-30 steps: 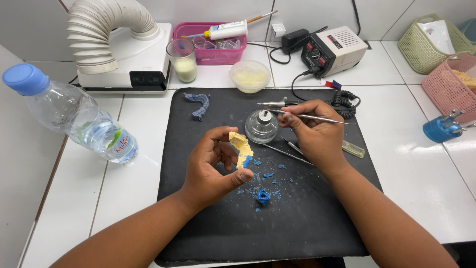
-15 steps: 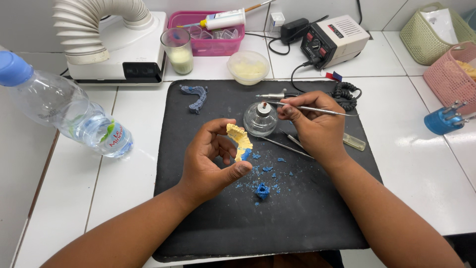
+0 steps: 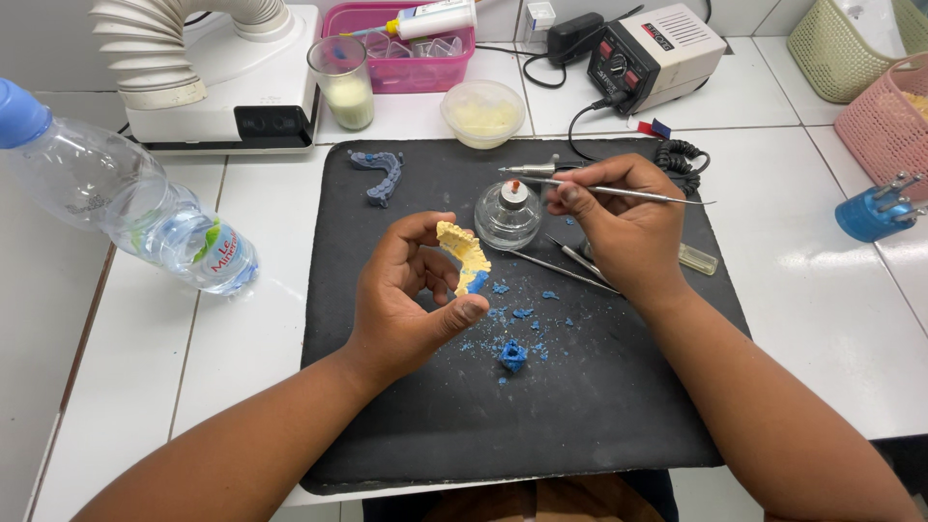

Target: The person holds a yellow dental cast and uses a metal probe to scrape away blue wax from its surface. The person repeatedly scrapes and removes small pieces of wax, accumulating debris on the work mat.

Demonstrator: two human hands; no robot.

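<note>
My left hand point(image 3: 411, 295) holds a yellow dental cast point(image 3: 464, 253) with blue wax on its lower end, raised over the black mat point(image 3: 406, 435). My right hand point(image 3: 623, 227) grips a thin metal wax tool point(image 3: 633, 193), its tip beside the small glass alcohol burner point(image 3: 508, 215). Blue wax crumbs and a blue wax lump point(image 3: 512, 356) lie on the mat below the cast. Another blue arch piece point(image 3: 379, 174) rests at the mat's far left.
A plastic water bottle point(image 3: 126, 208) lies at left. Behind the mat stand a white extractor unit point(image 3: 217, 82), a glass point(image 3: 343, 82), a round tub point(image 3: 483, 111), a pink tray point(image 3: 406, 48) and a grey motor box point(image 3: 652, 53). Baskets point(image 3: 884, 116) and a blue holder point(image 3: 875, 213) stand at right.
The view has shifted slightly. My right hand has moved the metal tool a little closer to the burner; my left hand keeps the cast in the same place.
</note>
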